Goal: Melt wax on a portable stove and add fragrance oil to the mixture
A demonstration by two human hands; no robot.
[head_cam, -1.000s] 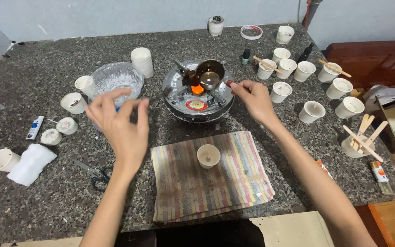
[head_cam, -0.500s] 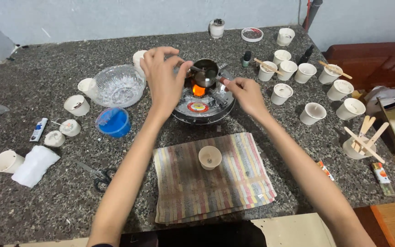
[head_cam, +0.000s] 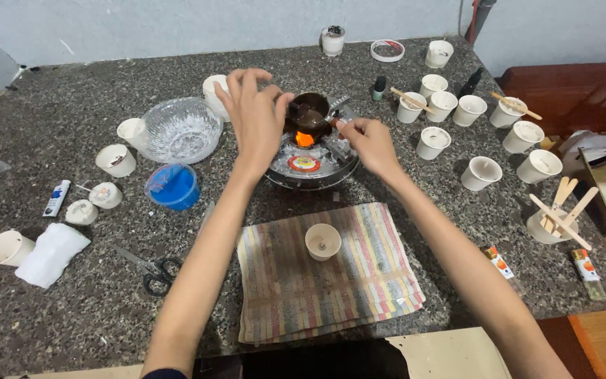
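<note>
A small dark pot (head_cam: 308, 112) sits on a round metal burner (head_cam: 310, 165) with an orange flame (head_cam: 304, 139) under it. My left hand (head_cam: 254, 112) reaches over from the left, its fingertips gathered at the pot's left rim; what they hold is hidden. My right hand (head_cam: 367, 138) is at the pot's right side, thumb and finger pinched on what looks like the pot's short red-tipped handle. In front of the burner a striped cloth (head_cam: 359, 295) carries a small cream cup (head_cam: 322, 242) with a wick.
A glass bowl (head_cam: 180, 130) of white flakes and a blue cup (head_cam: 173, 186) stand to the left. Scissors (head_cam: 149, 267) and a white rag (head_cam: 50, 253) lie at the front left. Several white cups (head_cam: 482, 172) and a cup of wooden sticks (head_cam: 559, 217) stand on the right.
My left hand moved from over the glass bowl across to the pot on the burner. My right hand stayed by the pot's right side. The view shifted slightly.
</note>
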